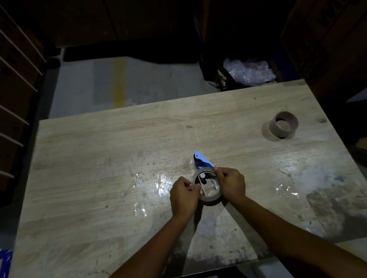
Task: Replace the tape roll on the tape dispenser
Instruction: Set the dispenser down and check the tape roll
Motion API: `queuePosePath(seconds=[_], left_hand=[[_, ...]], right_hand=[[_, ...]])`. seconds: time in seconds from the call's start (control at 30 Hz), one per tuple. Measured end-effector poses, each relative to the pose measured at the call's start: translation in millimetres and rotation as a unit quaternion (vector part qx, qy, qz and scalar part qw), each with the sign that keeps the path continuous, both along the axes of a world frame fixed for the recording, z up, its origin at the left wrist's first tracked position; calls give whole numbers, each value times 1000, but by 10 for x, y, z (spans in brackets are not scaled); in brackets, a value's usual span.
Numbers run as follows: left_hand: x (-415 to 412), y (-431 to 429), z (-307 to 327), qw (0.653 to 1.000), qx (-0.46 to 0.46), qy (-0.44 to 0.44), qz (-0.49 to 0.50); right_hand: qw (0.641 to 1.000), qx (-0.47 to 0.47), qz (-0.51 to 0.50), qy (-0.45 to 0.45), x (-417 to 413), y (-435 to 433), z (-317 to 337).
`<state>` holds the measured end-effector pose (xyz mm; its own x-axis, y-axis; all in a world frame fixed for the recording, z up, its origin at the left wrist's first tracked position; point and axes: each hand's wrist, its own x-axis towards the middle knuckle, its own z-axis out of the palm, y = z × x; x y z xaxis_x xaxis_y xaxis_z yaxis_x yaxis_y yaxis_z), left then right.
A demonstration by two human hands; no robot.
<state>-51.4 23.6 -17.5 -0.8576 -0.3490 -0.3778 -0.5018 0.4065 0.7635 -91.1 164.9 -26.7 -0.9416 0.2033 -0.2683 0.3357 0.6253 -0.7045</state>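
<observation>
Left hand [182, 193] and right hand [231, 184] both curled closed around the brown round tape roll [207, 189], one each side, roll sitting on a blue plastic tape dispenser [201, 160] mid pale wooden worktop [107, 151]. Empty brown cardboard core [283, 124] far right on the worktop, well apart. Dark room, cardboard boxes [339, 18] behind.

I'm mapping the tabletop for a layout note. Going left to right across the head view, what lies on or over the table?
Crumpled clear film → left hand → tape roll → right hand → empty cardboard core.
</observation>
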Motion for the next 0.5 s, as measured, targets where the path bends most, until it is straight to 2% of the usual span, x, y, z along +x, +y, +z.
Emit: queuePosePath(seconds=[0.37,0.5], left_hand=[[7,-9,-43,1000,-13,0,9],[31,-12,-16,1000,-15,3,-15]], right_hand=[[991,40,126,-20,-88,107,33],[986,47,157,-25,-68,133,136]])
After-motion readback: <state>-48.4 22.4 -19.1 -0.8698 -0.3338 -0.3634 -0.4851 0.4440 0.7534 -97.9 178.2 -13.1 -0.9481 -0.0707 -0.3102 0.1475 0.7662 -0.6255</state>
